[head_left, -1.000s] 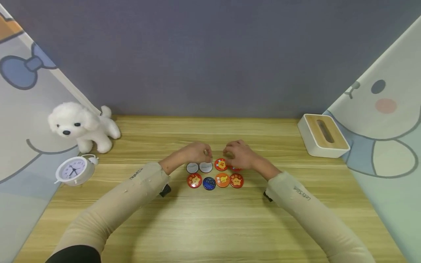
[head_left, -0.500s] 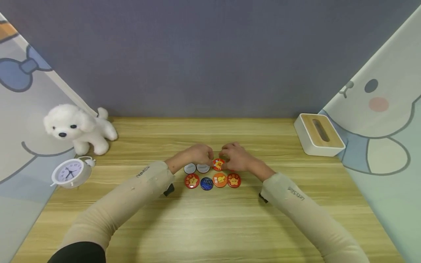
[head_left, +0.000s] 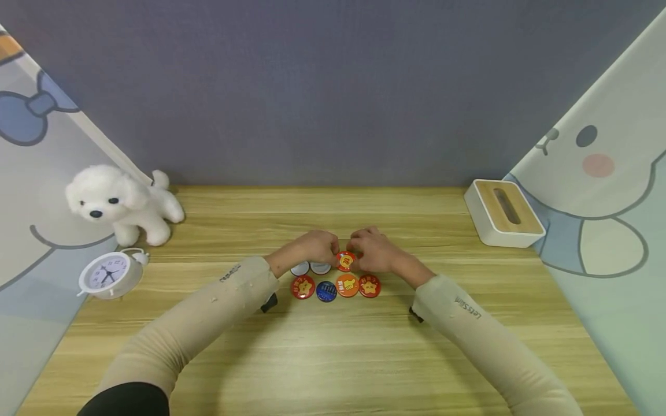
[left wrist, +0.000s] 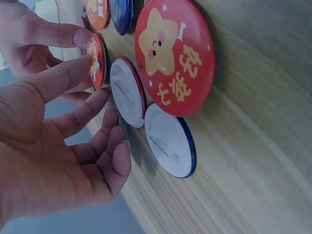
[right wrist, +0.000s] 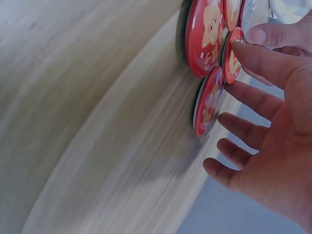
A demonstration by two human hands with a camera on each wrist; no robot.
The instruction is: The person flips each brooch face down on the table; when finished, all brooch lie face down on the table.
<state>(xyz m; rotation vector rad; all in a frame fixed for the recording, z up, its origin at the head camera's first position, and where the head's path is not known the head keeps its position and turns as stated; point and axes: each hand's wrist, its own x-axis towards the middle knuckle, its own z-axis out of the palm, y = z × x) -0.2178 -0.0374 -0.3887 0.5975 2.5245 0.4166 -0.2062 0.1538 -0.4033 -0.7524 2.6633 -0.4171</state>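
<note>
Round pin badges lie in two rows on the wooden table. My left hand [head_left: 318, 247] and right hand [head_left: 376, 252] meet at a red badge [head_left: 346, 261] in the back row, face up. In the left wrist view, my left thumb and forefinger pinch its near side; in the right wrist view, my right thumb lies on its face with the forefinger at its edge. Two white-backed badges [left wrist: 126, 91] [left wrist: 168, 141] lie pin side up by my left hand. Another red badge [right wrist: 208, 102] sits under my right hand, mostly hidden in the head view.
The front row holds a red star badge [head_left: 303, 287], a blue badge [head_left: 326, 291], an orange thumbs-up badge [head_left: 347, 285] and another red star badge [head_left: 370, 286]. A plush dog [head_left: 125, 202] and alarm clock [head_left: 109, 275] stand left; a tissue box [head_left: 504, 212] stands right.
My left hand has moved right from above the white-backed badges to the red badge. My right hand has come to its other side. The head view has shifted slightly.
</note>
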